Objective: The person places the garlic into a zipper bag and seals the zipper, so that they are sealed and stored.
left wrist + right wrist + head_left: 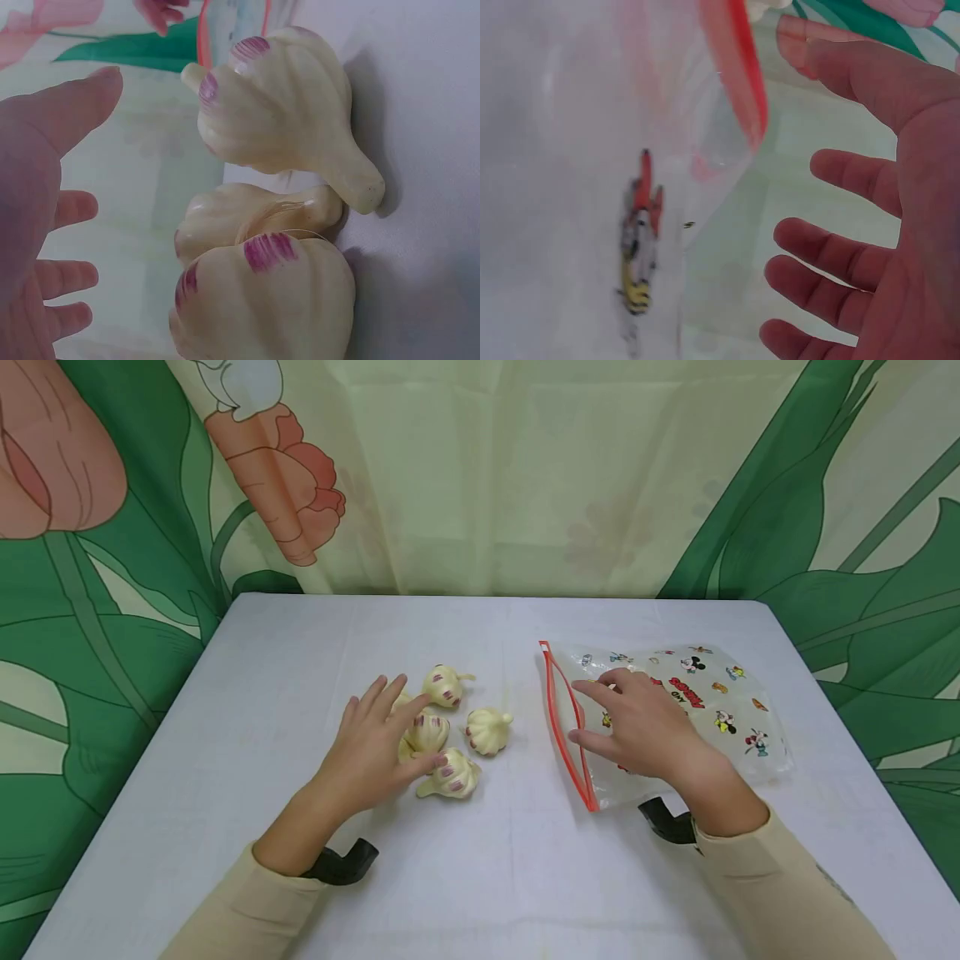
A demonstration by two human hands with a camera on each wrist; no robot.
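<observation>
Several garlic bulbs [488, 732], off-white with purple streaks, lie in a cluster left of the table's middle. My left hand [373, 747] hovers over the left side of that cluster, fingers spread, partly covering some bulbs. In the left wrist view, a garlic bulb [277, 105] with a stubby stem lies near the thumb, apart from it. To the right lies a clear zip bag [720, 710] with cartoon prints and a red zip edge [558, 727] facing the garlic. Above the bag is my right hand [648, 722], its fingers loosely extended and holding nothing.
A white cloth covers the table [480, 877]. Behind it hangs a pale curtain [525, 477] printed with green leaves and flowers. A black strap end [345, 864] juts from the left wrist, and another black piece [667, 822] from the right.
</observation>
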